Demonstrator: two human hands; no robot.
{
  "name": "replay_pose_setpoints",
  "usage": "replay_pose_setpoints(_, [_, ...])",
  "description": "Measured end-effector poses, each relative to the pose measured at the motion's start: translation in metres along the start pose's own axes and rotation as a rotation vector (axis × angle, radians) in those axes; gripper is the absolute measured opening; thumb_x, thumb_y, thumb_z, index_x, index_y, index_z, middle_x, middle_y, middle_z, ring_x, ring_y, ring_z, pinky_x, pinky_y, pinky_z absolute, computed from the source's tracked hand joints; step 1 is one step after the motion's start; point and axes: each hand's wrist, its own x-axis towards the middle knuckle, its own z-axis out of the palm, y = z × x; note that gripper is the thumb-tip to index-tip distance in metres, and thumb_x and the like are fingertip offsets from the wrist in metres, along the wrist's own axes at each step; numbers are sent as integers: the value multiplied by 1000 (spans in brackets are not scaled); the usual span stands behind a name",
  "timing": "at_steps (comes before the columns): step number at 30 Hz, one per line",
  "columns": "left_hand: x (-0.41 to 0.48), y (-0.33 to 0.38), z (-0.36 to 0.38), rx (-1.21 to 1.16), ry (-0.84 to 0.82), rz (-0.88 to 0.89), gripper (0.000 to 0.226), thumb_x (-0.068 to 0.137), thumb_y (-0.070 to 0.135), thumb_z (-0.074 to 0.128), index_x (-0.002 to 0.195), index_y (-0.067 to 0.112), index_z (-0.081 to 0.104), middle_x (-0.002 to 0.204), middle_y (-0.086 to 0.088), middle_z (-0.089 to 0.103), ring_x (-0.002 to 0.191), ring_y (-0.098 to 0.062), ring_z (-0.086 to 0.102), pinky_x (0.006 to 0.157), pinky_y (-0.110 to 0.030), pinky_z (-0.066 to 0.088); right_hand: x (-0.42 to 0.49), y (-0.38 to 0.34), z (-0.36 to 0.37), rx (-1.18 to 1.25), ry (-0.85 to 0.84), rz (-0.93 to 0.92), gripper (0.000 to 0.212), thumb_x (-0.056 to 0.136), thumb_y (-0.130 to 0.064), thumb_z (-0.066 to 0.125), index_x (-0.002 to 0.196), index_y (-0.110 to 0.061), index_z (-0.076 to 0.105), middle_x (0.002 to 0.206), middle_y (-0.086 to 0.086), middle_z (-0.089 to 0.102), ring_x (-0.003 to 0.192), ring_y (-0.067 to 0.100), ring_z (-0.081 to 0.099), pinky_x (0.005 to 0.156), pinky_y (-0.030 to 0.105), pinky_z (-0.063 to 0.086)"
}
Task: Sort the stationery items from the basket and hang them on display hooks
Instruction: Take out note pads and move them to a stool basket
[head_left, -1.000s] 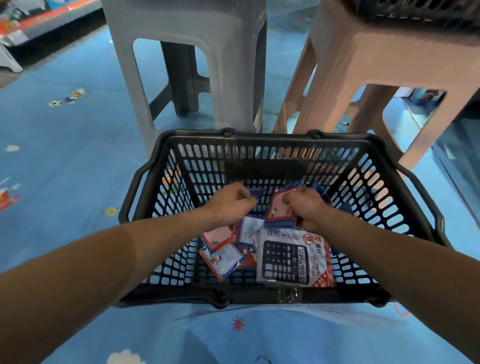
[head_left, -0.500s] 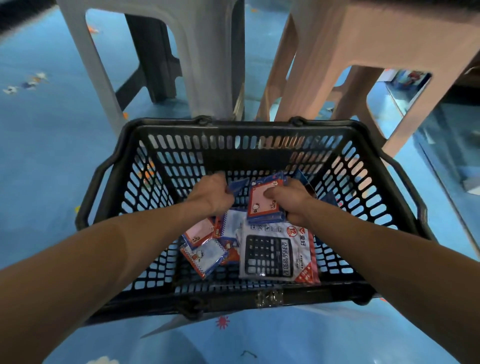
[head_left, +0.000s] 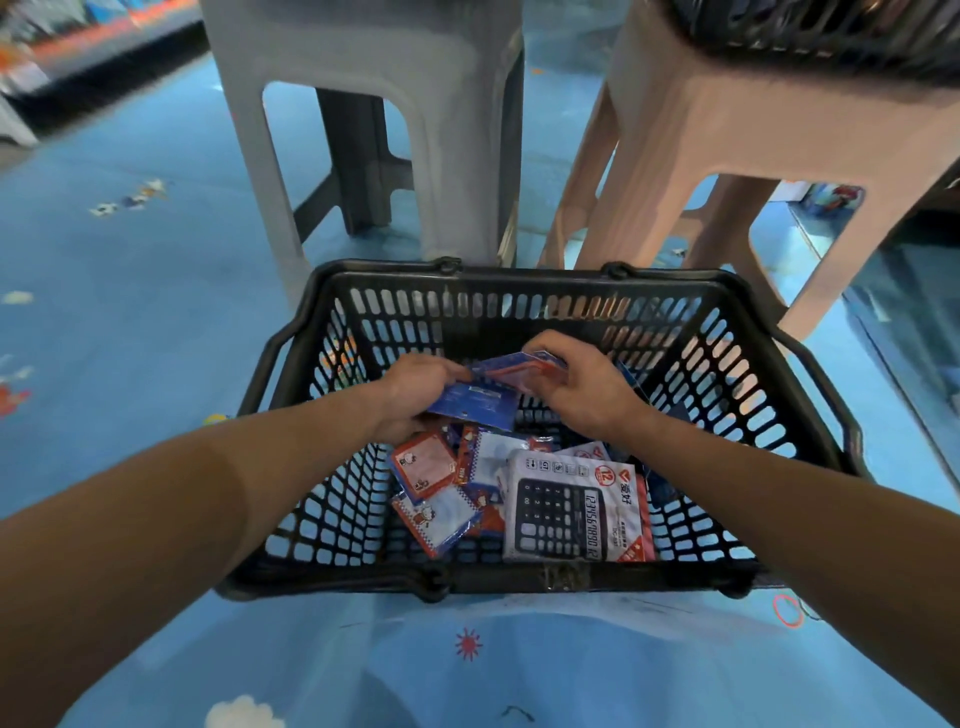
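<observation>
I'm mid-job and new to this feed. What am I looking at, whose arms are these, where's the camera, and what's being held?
There is no machine here. These are a person's bare arms, seen from one camera worn on the head and looking down. The left hand grips a blue packet. The right hand pinches a red-edged packet. Both are inside a black basket on the blue floor. In it lie a packaged calculator and small notepad packets. A grey stool and a pink stool stand behind.

Blue patterned floor (head_left: 130, 322): black basket (head_left: 519, 274) is set on it, w/ grey stool (head_left: 457, 130) & pink stool (head_left: 727, 130) stood just behind.
</observation>
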Motion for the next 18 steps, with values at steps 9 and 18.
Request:
replay_pose_setpoints(9, [-18,20,-23,-356,-360,-289,69,105,51,28,122,-5,64,91,-16,69,66,-18,66,56,-24,57,2,-22,5,345,-22,64,12,97,-2,50,101,-6,60,94,16,63,90,28,60,91,59,50])
replay_pose_setpoints(18, [-17,25,-20,-280,-303,-318,72,103,64,33,118,1,65,96,-17,74,70,-22,71,53,-27,56,0,-25,24,-134,-86,-151,27,89,-15,67,112,-25,55,105,-3,61,96,18,59,82,48,53])
